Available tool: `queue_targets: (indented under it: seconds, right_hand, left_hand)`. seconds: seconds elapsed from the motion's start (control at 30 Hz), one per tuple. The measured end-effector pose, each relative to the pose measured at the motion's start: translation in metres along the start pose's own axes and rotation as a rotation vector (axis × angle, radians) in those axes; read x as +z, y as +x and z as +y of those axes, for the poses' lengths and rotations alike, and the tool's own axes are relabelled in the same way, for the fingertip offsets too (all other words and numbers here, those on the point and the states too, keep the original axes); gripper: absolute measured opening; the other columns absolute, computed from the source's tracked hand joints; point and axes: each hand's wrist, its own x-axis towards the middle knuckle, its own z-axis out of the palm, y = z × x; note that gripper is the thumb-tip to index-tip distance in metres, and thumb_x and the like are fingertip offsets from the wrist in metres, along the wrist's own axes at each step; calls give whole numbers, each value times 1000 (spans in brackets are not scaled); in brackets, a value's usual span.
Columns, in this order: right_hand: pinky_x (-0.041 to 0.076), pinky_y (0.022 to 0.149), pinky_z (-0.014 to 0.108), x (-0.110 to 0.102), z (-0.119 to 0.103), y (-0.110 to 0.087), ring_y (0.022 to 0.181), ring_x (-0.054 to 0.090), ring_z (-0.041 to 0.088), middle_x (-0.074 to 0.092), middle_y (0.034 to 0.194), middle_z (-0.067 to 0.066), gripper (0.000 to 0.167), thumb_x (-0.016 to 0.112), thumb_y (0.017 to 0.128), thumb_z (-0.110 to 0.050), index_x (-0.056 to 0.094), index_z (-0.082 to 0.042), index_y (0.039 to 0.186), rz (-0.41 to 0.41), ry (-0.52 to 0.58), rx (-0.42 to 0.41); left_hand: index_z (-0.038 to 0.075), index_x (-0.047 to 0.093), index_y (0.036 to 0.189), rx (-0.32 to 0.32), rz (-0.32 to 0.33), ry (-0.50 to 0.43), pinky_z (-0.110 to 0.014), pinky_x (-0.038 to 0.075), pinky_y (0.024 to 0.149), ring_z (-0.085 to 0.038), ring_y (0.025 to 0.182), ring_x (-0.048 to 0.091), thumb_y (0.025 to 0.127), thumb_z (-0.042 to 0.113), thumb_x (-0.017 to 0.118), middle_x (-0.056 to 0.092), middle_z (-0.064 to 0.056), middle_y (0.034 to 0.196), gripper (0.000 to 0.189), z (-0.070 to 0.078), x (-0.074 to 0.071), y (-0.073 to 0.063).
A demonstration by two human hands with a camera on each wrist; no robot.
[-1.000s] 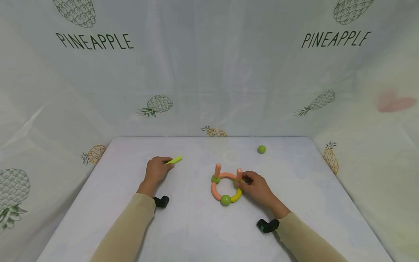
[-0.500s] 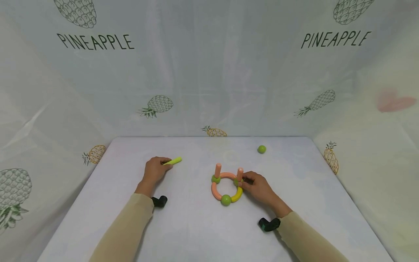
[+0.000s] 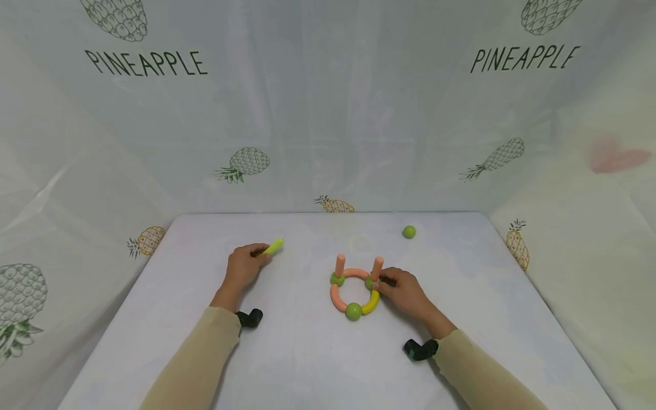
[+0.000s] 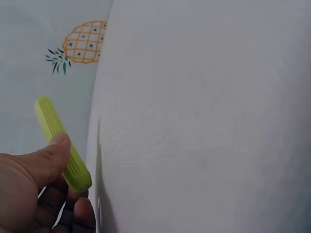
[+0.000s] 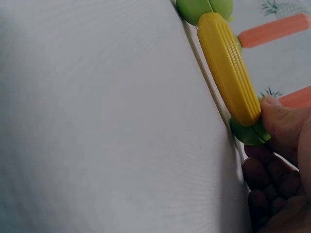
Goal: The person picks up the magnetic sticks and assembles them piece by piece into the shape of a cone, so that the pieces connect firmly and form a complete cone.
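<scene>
Held between the thumb and fingers of my left hand (image 3: 245, 267) is a lime-green ribbed toy rod (image 4: 75, 167), angled up off the table. To the right lies a ring of curved rods joined by green balls, with a yellow curved rod (image 5: 228, 68) and a green front ball (image 3: 353, 311). Two orange rods rise from its back: a left upright rod (image 3: 340, 265) and a right upright rod (image 3: 377, 267), which leans slightly right. My right hand (image 3: 406, 293) pinches the green ball (image 5: 249, 132) under the right upright rod; its thumb and fingers partly hide that ball.
A loose green ball (image 3: 409, 232) sits near the back edge of the white table (image 3: 307, 364). Behind and beside the table hangs a pale cloth (image 3: 328, 114) printed with pineapples. A black wrist camera (image 3: 420, 349) sits on the right wrist, another on the left.
The lime-green rod in my left hand now tilts up more steeply. The right upright orange rod reaches higher and leans a little right. My right hand stays at the ring.
</scene>
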Motion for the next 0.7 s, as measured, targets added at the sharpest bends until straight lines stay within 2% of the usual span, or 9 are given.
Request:
queue_targets:
  seconds: [0.2,0.43,0.57,0.7]
  right_hand:
    - [51,101,48,0,0,0,113,65,25,75,118,5,25,76,99,-24,77,-11,120,0,-3,2]
    - [51,102,48,2,1,0,113,65,25,74,118,5,24,77,98,-22,77,-11,120,6,12,-2]
    - [51,102,49,2,1,0,114,65,25,74,119,5,25,76,99,-23,76,-11,121,5,11,0]
    - [50,103,50,3,0,-1,115,65,26,74,119,6,25,76,99,-24,76,-11,121,6,9,14]
  left_hand:
    - [7,73,132,13,6,-39,-46,51,96,-32,111,64,100,23,74,74,-15,122,36,2,3,-3]
    - [6,72,131,20,31,-85,-48,52,102,-33,117,66,100,21,75,74,-15,124,35,4,6,-8]
    - [4,72,130,23,30,-108,-47,53,101,-33,116,68,100,21,75,75,-16,124,35,8,8,-14]
    - [2,72,129,53,24,-136,-46,56,99,-33,114,71,98,19,77,76,-16,120,35,16,14,-23]
